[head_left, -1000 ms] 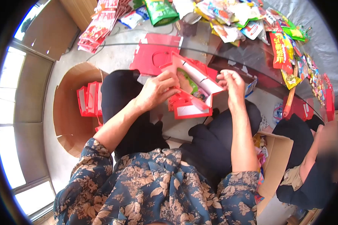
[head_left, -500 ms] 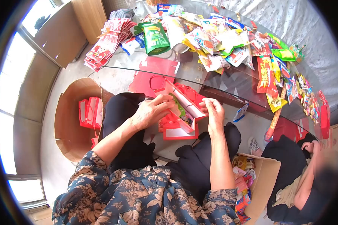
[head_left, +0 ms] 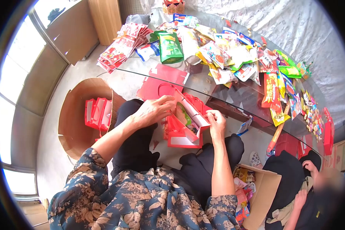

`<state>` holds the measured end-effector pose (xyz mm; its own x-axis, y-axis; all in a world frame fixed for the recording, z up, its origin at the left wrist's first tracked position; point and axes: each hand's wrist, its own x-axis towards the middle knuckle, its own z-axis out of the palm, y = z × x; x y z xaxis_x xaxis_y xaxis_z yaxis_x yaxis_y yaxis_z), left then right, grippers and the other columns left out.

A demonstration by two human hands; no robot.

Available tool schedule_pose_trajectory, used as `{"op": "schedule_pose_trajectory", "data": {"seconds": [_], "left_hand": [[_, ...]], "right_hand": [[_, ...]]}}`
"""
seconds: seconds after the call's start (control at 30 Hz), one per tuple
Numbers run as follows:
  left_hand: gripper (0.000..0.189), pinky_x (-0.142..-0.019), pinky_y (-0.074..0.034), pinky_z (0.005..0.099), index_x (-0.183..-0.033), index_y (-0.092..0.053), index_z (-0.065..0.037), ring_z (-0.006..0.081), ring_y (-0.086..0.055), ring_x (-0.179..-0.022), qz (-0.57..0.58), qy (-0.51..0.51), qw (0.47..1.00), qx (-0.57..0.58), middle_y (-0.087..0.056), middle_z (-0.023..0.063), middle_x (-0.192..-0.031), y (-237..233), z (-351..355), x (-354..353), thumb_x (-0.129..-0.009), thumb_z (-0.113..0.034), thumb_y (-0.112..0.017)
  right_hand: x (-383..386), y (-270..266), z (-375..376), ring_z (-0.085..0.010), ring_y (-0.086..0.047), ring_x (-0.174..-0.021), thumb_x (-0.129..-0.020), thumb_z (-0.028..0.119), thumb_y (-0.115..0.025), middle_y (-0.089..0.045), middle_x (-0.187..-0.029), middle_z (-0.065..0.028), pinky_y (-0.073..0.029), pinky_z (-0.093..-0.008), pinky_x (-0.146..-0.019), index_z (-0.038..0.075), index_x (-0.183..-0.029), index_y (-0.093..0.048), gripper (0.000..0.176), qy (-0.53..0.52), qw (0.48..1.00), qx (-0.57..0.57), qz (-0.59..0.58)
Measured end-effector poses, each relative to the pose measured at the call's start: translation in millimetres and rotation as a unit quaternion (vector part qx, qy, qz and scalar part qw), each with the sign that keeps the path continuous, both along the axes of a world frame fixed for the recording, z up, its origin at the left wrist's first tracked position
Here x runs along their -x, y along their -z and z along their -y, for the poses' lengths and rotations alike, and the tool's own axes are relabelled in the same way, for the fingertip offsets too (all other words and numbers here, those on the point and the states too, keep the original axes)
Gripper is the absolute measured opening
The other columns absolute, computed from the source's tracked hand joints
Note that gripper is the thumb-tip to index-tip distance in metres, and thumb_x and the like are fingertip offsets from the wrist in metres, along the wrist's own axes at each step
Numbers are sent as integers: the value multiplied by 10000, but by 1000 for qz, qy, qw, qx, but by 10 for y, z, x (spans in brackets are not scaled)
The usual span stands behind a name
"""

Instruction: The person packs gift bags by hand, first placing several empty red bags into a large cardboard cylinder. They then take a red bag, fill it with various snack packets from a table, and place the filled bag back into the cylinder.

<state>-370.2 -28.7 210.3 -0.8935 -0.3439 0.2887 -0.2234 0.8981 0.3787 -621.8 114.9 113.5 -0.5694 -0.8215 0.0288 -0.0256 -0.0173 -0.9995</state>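
A red paper gift bag (head_left: 200,129) with a white inside stands open between my knees, its mouth facing up. Snack packets lie in it, among them a green packet (head_left: 186,118). My left hand (head_left: 156,110) is closed at the bag's left rim with fingers bent over it; the fingertips are partly hidden. At the right corner of the mouth, my right hand (head_left: 216,122) pinches the bag's edge between thumb and fingers. More red bags lie under and behind this one, such as a flat red bag (head_left: 161,78) by the glass table.
The glass table (head_left: 203,86) carries a pile of snack packets (head_left: 222,53) and stacked red-and-white bags (head_left: 120,48). A round cardboard box (head_left: 71,126) holds folded red bags (head_left: 98,113). Another carton (head_left: 262,195) of snacks stands by my right leg. A co-worker (head_left: 295,184) sits at right.
The view has shifted slightly, so the table and box appear a little lower and further right. My right hand has come onto the bag's corner. The co-worker's hands have moved apart.
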Motion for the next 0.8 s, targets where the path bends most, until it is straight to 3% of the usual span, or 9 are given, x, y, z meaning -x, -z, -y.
{"op": "schedule_pose_trajectory", "data": {"seconds": [0.07,0.13,0.27,0.37,0.5,0.63,0.73,0.8], "left_hand": [[238,-783,-588,415,-1107,-648,-89,317,-688,-969,10,-4,1000,-9,-591,106,-1304,51,58,11,-881,-138,-701],[266,-774,-594,404,-1133,-636,-87,308,-687,-974,-19,4,1000,-1,-594,99,-1294,208,105,-4,-877,-120,-698],[302,-779,-601,391,-1165,-629,-85,302,-683,-999,-24,16,999,-25,-607,95,-1262,308,54,37,-870,-92,-688],[314,-769,-601,387,-1174,-633,-86,299,-687,-979,-58,32,998,-12,-614,90,-1237,334,97,42,-864,-77,-682],[300,-747,-597,395,-1144,-636,-79,306,-696,-927,-59,32,997,-33,-627,90,-1194,275,82,-14,-849,-66,-688],[282,-726,-593,402,-1110,-638,-72,319,-700,-866,-57,22,997,-45,-635,94,-1143,293,85,-79,-834,-59,-698],[271,-723,-589,405,-1099,-641,-73,323,-697,-854,-61,18,997,-48,-633,93,-1114,290,88,-107,-835,-61,-701],[264,-726,-585,409,-1096,-643,-75,324,-694,-856,-61,15,997,-51,-631,93,-1098,277,86,-99,-839,-63,-702]], "right_hand": [[9,-134,-54,-91,-638,-739,-982,119,-616,-718,-878,-43,-515,-258,-697,19,-1070,-685,150,64,995,18,-71],[71,-405,-119,-95,-635,-705,-981,103,-608,-726,-915,-64,-519,-256,-678,10,-1100,-672,164,83,993,43,-67],[454,-613,38,-135,-649,-676,-935,55,-646,-726,-990,-106,-542,-291,-670,51,-1238,-628,303,144,966,28,-214],[659,-830,307,-220,-702,-856,-865,92,-730,-690,-1175,-147,-568,-382,-760,109,-1354,-560,518,141,933,-61,-326],[797,-871,720,-367,-610,-1187,-774,240,-826,-587,-1358,-181,-530,-521,-926,171,-1491,-420,826,111,868,-188,-446],[922,-827,953,-391,-643,-1121,-758,331,-851,-619,-1256,-207,-548,-505,-878,215,-1499,-424,862,85,836,-272,-469],[1009,-746,1001,-396,-657,-1066,-760,352,-850,-637,-1149,-202,-549,-513,-865,235,-1475,-446,829,94,826,-266,-489],[1079,-621,1019,-409,-665,-1013,-803,314,-822,-645,-1065,-190,-544,-527,-816,236,-1380,-507,662,112,818,-239,-511]]}}
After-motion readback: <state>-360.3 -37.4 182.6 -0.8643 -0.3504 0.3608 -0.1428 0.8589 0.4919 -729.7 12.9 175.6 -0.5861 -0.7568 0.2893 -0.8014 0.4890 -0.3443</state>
